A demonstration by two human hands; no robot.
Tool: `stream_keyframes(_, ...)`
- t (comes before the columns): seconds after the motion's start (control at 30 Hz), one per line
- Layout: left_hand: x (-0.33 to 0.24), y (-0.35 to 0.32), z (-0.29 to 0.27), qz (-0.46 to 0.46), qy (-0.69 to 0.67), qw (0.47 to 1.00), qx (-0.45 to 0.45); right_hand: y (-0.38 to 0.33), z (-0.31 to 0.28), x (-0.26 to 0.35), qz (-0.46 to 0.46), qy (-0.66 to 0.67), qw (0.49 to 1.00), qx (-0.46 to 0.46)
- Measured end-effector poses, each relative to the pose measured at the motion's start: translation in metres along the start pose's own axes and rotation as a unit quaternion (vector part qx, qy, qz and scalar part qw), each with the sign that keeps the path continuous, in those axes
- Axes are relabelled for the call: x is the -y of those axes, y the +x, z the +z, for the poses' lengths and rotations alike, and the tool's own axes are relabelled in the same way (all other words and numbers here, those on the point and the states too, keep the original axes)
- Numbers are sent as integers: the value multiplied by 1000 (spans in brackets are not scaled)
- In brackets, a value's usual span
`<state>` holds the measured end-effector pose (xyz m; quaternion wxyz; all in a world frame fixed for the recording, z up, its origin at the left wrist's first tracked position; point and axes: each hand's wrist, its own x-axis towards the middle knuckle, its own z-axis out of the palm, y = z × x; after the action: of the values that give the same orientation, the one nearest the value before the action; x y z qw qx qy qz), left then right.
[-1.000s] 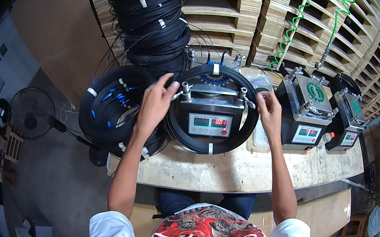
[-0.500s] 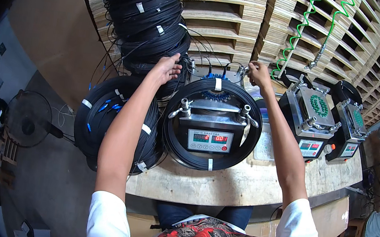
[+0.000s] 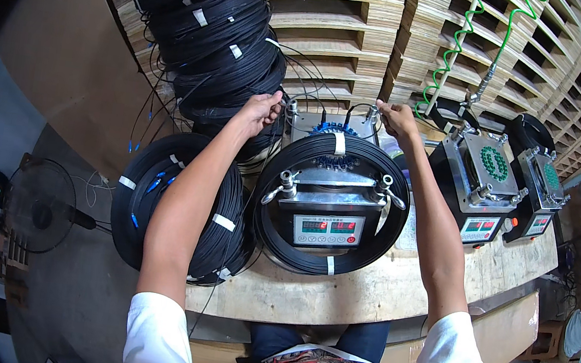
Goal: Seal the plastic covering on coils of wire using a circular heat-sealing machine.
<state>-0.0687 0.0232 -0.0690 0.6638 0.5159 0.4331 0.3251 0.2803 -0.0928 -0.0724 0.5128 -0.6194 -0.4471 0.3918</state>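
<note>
Head view: left hand (image 3: 263,112) and right hand (image 3: 398,120) curl at rear knobs (image 3: 293,108) of the machine (image 3: 332,197), exact grip unclear, black cable coil (image 3: 305,263) ringing its front.

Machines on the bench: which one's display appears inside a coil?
The leftmost machine: a black coil rings its display. The middle machine and rightmost machine lack this.

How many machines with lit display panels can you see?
3. The left machine is framed by a black cable coil; the middle machine and right machine stand to its right. Others may be hidden.
</note>
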Motion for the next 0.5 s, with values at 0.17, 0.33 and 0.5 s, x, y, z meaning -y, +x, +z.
stream_keyframes(0.17,-4,-5,14,2,-47,998,-31,-16,11,8,-25,-132,989,-63)
stream_keyframes(0.33,-27,-67,41,54,-70,987,-131,-68,13,28,-40,-111,989,-89)
stream_keyframes(0.5,-20,-123,47,74,1,990,-123,-80,19,33,-33,-136,990,-33)
